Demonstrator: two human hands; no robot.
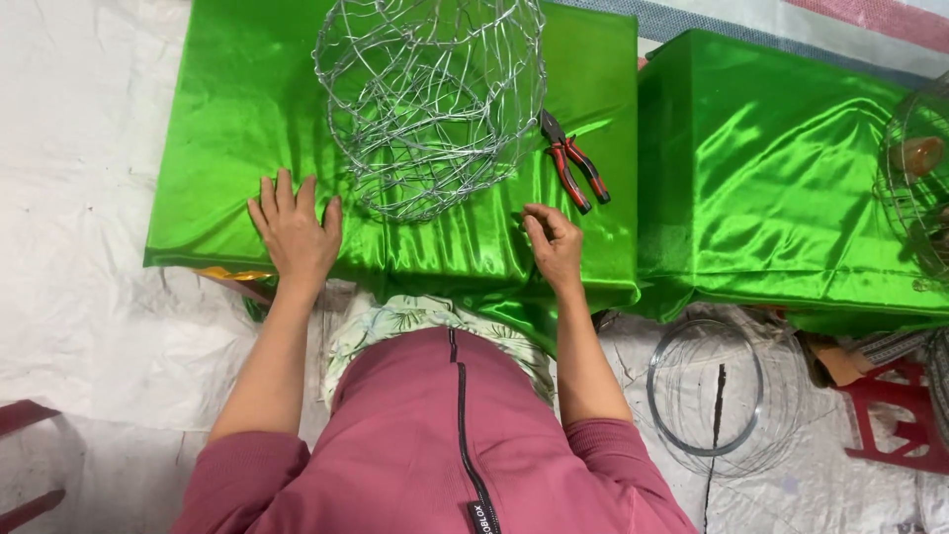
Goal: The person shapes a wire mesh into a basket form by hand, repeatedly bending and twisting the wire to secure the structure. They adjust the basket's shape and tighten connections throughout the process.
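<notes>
Both hands rest on green satin cloth [247, 109] and grip nothing. Flat and palm-down, the left hand [294, 232] has its fingers spread, just beside the lower left edge of a wire basket [430, 99]. Loosely curled, the right hand [554, 245] has its fingertips drawn together on the cloth near the basket's lower right. That basket is a rounded cage of thin silvery wire, woven in open, irregular loops, lying on the cloth between the hands. Red-and-black pliers [575, 163] lie just right of it.
</notes>
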